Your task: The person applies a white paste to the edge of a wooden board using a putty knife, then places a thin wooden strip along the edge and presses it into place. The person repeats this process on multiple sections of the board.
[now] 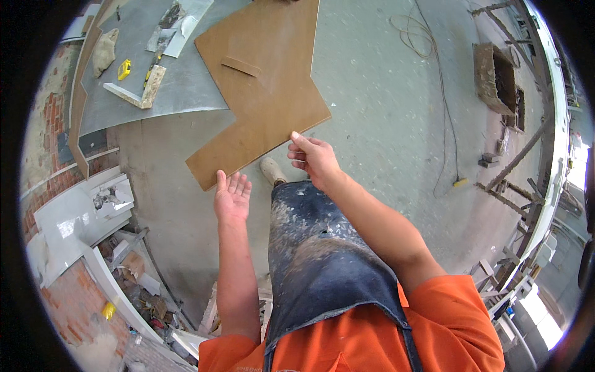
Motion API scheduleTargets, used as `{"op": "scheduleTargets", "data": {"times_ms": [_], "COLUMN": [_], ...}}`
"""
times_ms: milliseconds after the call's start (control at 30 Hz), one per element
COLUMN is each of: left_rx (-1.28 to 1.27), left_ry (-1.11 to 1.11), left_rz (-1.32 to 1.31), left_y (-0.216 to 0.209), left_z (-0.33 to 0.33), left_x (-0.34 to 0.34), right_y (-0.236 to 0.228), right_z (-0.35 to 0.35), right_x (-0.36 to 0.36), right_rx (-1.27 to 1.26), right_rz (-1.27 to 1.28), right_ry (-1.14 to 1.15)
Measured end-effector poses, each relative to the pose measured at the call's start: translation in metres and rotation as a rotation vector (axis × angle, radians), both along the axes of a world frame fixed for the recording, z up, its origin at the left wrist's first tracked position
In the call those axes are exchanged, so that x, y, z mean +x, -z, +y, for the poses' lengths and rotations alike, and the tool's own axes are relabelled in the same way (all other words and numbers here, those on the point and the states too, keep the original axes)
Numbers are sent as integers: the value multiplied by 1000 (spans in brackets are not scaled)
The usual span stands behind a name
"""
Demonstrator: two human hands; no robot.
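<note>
A large brown flat board [266, 105] with an angular, zigzag outline extends from in front of me past the grey work table. A narrow brown strip [240, 66] lies on it. My right hand [316, 161] is at the board's near edge, thumb on the rim and the other fingers curled, pinching it. Beside the near left corner, my left hand [233, 197] is turned palm up, with fingers stretched and apart, their tips by the edge. Whether those fingertips bear the board's weight I cannot tell.
The grey table [186, 93] holds a yellow tape measure [124, 69], an L-shaped piece [149, 90] and a cloth bag [105, 53]. White panels [74, 226] and a scrap-filled bin [139, 273] are at left. A cable [443, 99] crosses the floor; a metal frame [520, 155] stands right.
</note>
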State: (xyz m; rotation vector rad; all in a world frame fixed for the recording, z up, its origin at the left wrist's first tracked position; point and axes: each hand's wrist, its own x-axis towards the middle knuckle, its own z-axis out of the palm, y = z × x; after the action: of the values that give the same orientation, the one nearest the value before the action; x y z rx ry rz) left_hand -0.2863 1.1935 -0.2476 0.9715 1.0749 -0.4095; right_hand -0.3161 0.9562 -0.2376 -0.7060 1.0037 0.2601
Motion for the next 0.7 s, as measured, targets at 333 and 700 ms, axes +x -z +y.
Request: {"op": "scheduleTargets", "data": {"times_ms": [333, 700], "left_rx": [-114, -206], "left_ry": [-6, -4], "left_rz": [-33, -10], "left_y": [15, 16], "left_z": [14, 12], "left_x": [0, -16], "right_y": [14, 12], "right_z": [9, 5], "right_x": [7, -4], "right_rx": [-210, -217], "right_rz": [-42, -38], "right_ry": [50, 11]}}
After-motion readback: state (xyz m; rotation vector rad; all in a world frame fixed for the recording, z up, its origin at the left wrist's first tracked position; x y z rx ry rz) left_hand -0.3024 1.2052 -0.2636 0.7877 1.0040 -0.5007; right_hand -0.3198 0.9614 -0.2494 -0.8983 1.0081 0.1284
